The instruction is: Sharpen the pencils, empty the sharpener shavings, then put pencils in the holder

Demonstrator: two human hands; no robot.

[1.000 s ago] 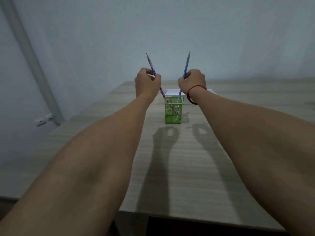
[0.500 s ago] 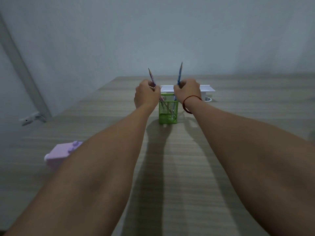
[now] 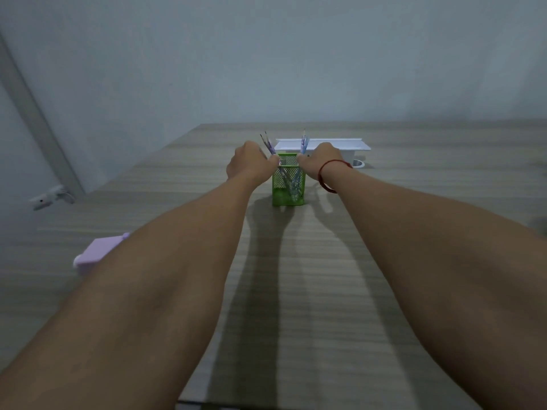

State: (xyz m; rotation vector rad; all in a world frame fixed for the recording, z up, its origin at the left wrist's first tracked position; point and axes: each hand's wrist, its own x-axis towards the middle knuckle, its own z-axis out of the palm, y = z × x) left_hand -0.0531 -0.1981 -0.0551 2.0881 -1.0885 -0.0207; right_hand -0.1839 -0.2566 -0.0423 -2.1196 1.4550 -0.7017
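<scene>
Green mesh holder [image 3: 288,187] stands upright on the wooden table [image 3: 296,306], mid-table, with a hand at each side of its rim.

Left hand [image 3: 248,162]: fingers curled tight, gripping a small bunch of pencils [image 3: 268,145] at the holder's left rim. Right hand [image 3: 321,161]: fingers likewise curled, pinching the right pencils [image 3: 303,142] at the right rim. The fingertips face away, so the exact grip is hidden. A red band [image 3: 324,176] circles the right wrist.

Around: a long white tray [image 3: 334,145] lies just behind the holder, partly hidden by the right hand. A round metal ring [image 3: 358,163] sits in the table beside that wrist. A purple sharpener [image 3: 97,251] sits well apart at the near left, its right part hidden by the left forearm. A small white fitting [image 3: 44,198] hangs on the wall to the left.

Pencils: sharpened tips up, lower ends inside the mesh. Long axes near vertical. The left bunch leans left and the right bunch stands almost straight, so together they spread in a narrow V above the rim.
</scene>
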